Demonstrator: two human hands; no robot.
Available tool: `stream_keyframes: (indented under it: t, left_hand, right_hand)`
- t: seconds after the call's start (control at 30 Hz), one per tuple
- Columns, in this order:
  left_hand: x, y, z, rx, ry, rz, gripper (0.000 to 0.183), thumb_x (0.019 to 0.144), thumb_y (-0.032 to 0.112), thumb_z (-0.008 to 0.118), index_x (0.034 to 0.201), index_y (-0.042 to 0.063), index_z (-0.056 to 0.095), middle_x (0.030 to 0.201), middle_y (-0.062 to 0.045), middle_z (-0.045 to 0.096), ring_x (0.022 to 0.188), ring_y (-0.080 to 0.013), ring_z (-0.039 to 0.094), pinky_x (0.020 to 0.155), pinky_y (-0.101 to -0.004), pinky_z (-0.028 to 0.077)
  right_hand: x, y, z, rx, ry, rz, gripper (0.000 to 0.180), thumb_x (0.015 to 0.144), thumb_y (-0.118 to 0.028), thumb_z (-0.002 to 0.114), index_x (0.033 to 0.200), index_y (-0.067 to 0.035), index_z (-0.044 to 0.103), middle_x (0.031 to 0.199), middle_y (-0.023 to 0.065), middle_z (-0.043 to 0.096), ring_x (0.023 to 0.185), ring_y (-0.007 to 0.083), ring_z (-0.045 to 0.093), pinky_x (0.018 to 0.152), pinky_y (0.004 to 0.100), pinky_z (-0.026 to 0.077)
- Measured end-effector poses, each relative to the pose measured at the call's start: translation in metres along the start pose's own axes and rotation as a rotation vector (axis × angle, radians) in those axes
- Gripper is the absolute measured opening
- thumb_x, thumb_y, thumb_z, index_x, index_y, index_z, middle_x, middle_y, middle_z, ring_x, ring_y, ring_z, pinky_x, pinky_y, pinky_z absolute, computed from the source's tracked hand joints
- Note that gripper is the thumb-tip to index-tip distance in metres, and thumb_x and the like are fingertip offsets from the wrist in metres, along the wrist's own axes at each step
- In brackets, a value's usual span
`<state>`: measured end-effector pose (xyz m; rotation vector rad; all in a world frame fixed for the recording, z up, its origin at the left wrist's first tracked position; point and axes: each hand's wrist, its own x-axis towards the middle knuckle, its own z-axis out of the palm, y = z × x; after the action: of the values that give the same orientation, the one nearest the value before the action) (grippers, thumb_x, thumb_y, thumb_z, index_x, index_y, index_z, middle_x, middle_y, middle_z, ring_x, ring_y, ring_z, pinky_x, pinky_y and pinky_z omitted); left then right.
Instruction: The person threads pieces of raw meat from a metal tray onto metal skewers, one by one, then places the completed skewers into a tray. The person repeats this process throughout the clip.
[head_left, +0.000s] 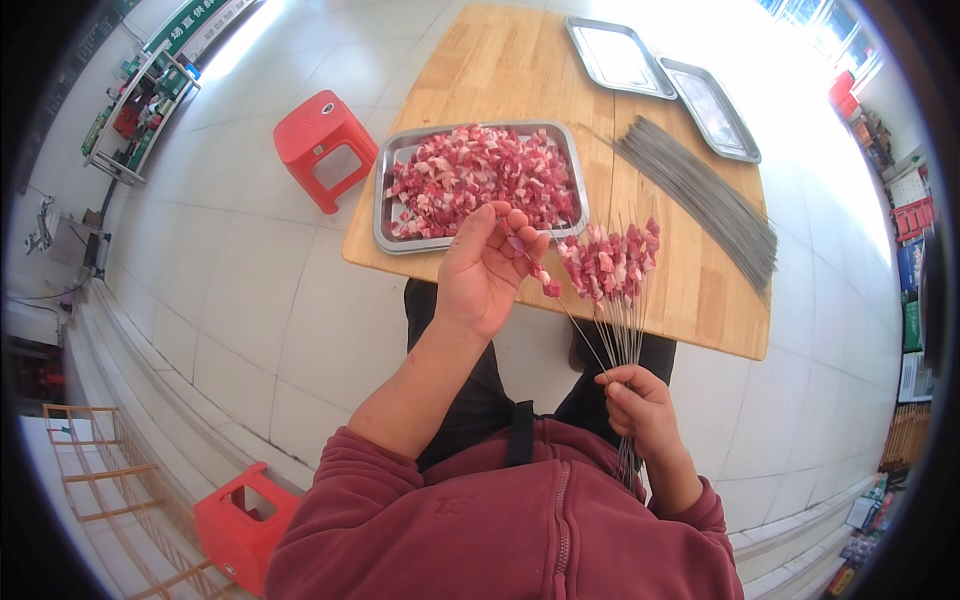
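My right hand (641, 409) grips a bundle of thin metal skewers (621, 322) by their lower lengths. Diced raw meat (611, 259) covers their upper ends, which fan out over the table's near edge. A single skewer (581, 330) slants away leftward from that bundle, with a few meat pieces (550, 283) on it. At its upper end my left hand (487, 274), palm up, has curled fingers around a piece of meat (516, 244); the skewer's tip is hidden there. Just beyond this hand, a metal tray (381, 217) holds a heap of diced red and pale meat (480, 176).
Bare metal skewers (697, 199) lie in a long pile on the wooden table (517, 67), at right. Two metal trays (619, 60) (712, 112) sit at the far right edge. Red plastic stools (322, 146) (244, 525) stand on the tiled floor to the left.
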<state>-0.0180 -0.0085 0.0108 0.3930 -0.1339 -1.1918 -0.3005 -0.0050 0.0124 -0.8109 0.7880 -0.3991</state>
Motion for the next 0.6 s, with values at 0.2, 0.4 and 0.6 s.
stream_keyframes:
  t: [0.2,0.4,0.6]
  left_hand:
    - [0.000,-0.006,-0.004,-0.016,0.008,0.015,0.015,0.101,0.021,0.053,0.098,0.009,0.063,0.088,-0.003,0.066,0.081,-0.0137,0.064,0.090,-0.0403,0.055]
    - [-0.002,-0.019,-0.013,-0.007,0.005,-0.026,0.017,0.101,0.021,0.053,0.098,0.008,0.062,0.088,-0.003,0.065,0.080,-0.0162,0.064,0.092,-0.0406,0.056]
    - [-0.007,-0.025,0.007,0.016,0.047,-0.040,0.021,0.101,0.023,0.054,0.110,0.005,0.061,0.091,-0.004,0.066,0.086,-0.0185,0.066,0.087,-0.0377,0.055]
  right_hand:
    - [0.000,0.005,0.002,0.010,0.018,0.018,0.014,0.098,-0.005,0.052,0.108,0.002,0.059,0.062,-0.0055,0.038,0.046,0.0024,0.029,0.041,0.0200,0.021]
    - [-0.001,0.008,0.007,0.005,0.017,0.022,0.014,0.098,-0.005,0.052,0.109,0.002,0.059,0.062,-0.0064,0.038,0.047,0.0021,0.028,0.042,0.0206,0.022]
    - [0.000,0.004,0.009,0.016,0.014,0.040,0.015,0.099,-0.005,0.051,0.109,0.001,0.059,0.063,-0.0068,0.038,0.047,0.0017,0.028,0.042,0.0207,0.022]
